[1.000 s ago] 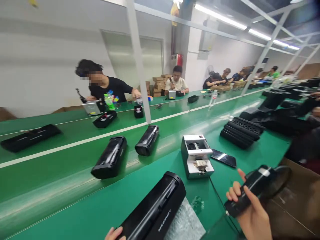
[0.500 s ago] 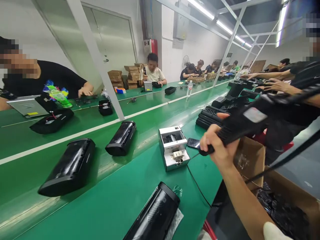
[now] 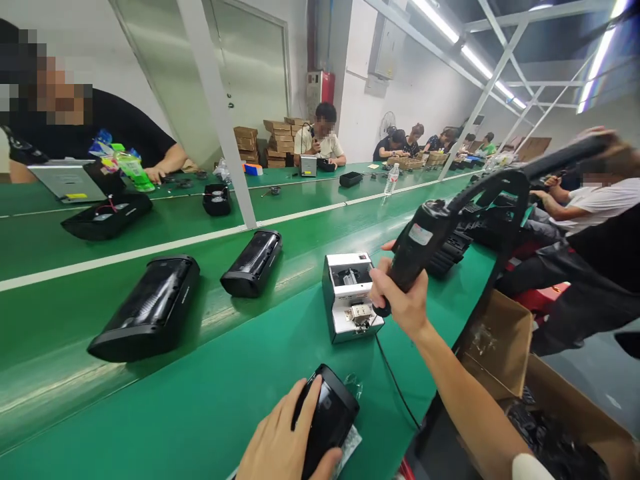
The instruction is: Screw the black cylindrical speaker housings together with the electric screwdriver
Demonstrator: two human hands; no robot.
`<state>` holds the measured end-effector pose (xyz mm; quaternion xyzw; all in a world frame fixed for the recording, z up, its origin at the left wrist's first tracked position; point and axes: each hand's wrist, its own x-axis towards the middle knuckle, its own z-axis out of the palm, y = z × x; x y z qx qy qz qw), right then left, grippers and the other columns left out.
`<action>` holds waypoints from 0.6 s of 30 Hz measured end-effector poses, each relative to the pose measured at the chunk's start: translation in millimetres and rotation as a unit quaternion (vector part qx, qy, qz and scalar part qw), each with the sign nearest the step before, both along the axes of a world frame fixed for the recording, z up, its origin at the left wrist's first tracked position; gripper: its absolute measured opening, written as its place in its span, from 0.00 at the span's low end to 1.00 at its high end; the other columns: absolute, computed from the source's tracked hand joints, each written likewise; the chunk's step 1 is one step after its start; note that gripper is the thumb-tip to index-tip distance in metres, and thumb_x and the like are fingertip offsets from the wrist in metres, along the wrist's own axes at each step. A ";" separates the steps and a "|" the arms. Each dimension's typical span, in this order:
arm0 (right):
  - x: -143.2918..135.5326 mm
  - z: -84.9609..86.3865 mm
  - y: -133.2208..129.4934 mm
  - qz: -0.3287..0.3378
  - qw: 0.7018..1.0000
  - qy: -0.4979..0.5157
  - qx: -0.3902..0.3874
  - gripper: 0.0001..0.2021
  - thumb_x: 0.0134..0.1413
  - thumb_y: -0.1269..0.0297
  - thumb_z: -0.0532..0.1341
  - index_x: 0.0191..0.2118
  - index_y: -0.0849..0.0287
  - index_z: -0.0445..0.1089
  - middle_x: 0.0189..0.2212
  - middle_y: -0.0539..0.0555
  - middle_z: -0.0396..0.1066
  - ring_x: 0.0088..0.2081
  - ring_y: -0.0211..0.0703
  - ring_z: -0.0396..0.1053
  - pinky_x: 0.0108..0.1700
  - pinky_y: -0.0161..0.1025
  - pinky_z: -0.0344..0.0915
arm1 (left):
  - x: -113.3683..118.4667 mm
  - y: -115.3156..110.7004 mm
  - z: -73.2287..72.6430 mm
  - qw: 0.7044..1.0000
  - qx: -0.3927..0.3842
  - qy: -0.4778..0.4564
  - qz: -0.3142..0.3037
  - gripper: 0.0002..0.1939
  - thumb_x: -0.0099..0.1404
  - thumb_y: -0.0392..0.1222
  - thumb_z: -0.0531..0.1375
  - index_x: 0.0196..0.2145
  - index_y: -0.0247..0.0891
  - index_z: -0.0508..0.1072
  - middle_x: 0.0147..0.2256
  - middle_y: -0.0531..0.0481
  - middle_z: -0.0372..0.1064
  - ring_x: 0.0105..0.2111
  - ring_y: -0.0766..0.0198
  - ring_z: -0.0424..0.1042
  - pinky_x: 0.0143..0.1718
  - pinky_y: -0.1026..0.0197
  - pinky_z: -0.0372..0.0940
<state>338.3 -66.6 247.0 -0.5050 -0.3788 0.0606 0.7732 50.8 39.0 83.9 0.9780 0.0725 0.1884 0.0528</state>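
My right hand (image 3: 403,297) is closed around a black electric screwdriver (image 3: 417,243), its lower end beside the front of a white screw feeder (image 3: 353,300). A thick black cable runs up from the tool's top. At the near edge, my left hand (image 3: 280,430) lies over a glossy black speaker (image 3: 330,407), fingers across its top and thumb on the near side. Part of the speaker is hidden under the hand. Clear plastic film (image 3: 354,385) shows by its far end, and a pale wrapped piece (image 3: 350,443) by its right side.
Two more black speakers (image 3: 150,303) stand on the green belt to the left. A cord (image 3: 395,380) trails from the feeder. Cardboard boxes (image 3: 500,340) sit low on the right. A white post (image 3: 220,113) rises beyond the belt; co-workers sit across and along the line.
My left hand has come into view and onto the near speaker. My right hand has brought the screwdriver left and down to the feeder, tilting it more upright.
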 end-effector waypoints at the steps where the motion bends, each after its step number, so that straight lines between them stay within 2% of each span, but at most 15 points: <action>1: -4.1 4.8 -4.4 0.009 1.000 0.008 0.002 0.17 0.68 0.60 0.76 0.55 0.52 0.72 0.22 0.35 0.64 0.15 0.33 0.59 0.19 0.34 0.63 | 0.8 -1.6 0.8 1.000 -0.013 0.003 0.002 0.49 0.75 0.48 0.68 0.87 0.49 0.56 0.72 0.42 0.79 0.59 0.47 0.88 0.47 0.57 0.84; 5: -29.8 32.4 -14.0 0.047 0.998 0.035 0.030 0.17 0.68 0.64 0.73 0.57 0.49 0.71 0.22 0.35 0.64 0.13 0.32 0.59 0.18 0.32 0.64 | -3.2 -8.1 12.3 0.999 -0.028 0.011 -0.036 0.46 0.72 0.49 0.72 0.83 0.49 0.65 0.73 0.46 0.78 0.59 0.48 0.88 0.52 0.56 0.84; 8: -51.1 46.9 -7.9 0.104 0.992 0.053 0.036 0.17 0.68 0.67 0.72 0.58 0.47 0.72 0.24 0.36 0.67 0.14 0.33 0.60 0.18 0.33 0.65 | -2.4 -9.9 22.0 0.998 -0.036 0.027 -0.052 0.47 0.67 0.50 0.76 0.80 0.47 0.69 0.73 0.46 0.78 0.60 0.46 0.88 0.53 0.54 0.85; 12: -67.4 45.8 4.3 0.168 0.984 0.045 0.028 0.18 0.70 0.68 0.73 0.58 0.45 0.72 0.24 0.36 0.68 0.14 0.34 0.59 0.17 0.34 0.65 | 0.4 -11.9 26.5 0.998 -0.025 0.032 -0.048 0.49 0.66 0.52 0.78 0.79 0.45 0.70 0.73 0.44 0.78 0.60 0.45 0.88 0.53 0.52 0.86; 18: -69.0 40.3 2.5 0.164 0.986 0.027 0.011 0.18 0.72 0.68 0.74 0.59 0.40 0.75 0.24 0.38 0.68 0.14 0.35 0.59 0.18 0.36 0.65 | -1.0 -15.8 24.4 0.997 -0.044 0.027 -0.051 0.51 0.70 0.55 0.77 0.83 0.47 0.65 0.73 0.43 0.77 0.61 0.44 0.86 0.54 0.52 0.83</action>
